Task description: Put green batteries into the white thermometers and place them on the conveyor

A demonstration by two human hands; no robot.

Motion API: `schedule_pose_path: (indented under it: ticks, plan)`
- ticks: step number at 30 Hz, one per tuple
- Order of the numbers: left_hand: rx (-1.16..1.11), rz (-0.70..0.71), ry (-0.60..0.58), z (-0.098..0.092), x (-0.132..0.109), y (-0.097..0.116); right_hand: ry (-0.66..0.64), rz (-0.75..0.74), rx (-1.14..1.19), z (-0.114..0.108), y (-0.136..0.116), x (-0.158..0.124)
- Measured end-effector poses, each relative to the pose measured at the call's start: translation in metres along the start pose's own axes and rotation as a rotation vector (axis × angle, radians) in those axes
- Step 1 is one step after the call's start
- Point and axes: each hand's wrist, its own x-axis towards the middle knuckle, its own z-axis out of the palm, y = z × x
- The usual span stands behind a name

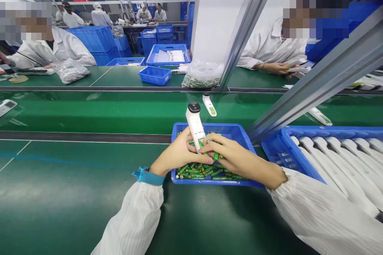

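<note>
Possible dropping of a green battery (216, 156) from the right-hand grip (235, 153), closed on it, owing to close crowding of both hands. In the left-hand grip (176, 151), clamped around the handle: a white handheld device (195, 124), head outermost. Beneath, a blue tray (209, 182) of loose batteries (196, 172); farther, a second device (209, 105) on the green belt (137, 112).

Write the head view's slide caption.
Left hand holds a white device, right hand against it, over a blue tray of batteries.

The white device (194, 122) is smooth plastic, the batteries (196, 171) glossy, the tray (215, 182) plastic, the beam (317, 81) satiny metal
</note>
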Motion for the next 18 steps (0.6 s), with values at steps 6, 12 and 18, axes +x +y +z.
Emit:
schedule_pose_path:
  ticks: [6, 12, 18]
  plan:
    - [-0.05, -0.036, -0.02, -0.003, -0.001, 0.001, 0.19, 0.169, 0.214, 0.003, -0.006, 0.004]
    - [-0.101, -0.002, 0.008, -0.002, 0.001, -0.001, 0.328, 0.203, 0.268, 0.004, -0.012, 0.01]
    - [-0.099, -0.028, -0.024, 0.002, 0.001, 0.0, 0.405, 0.238, 0.192, 0.004, -0.013, 0.008]
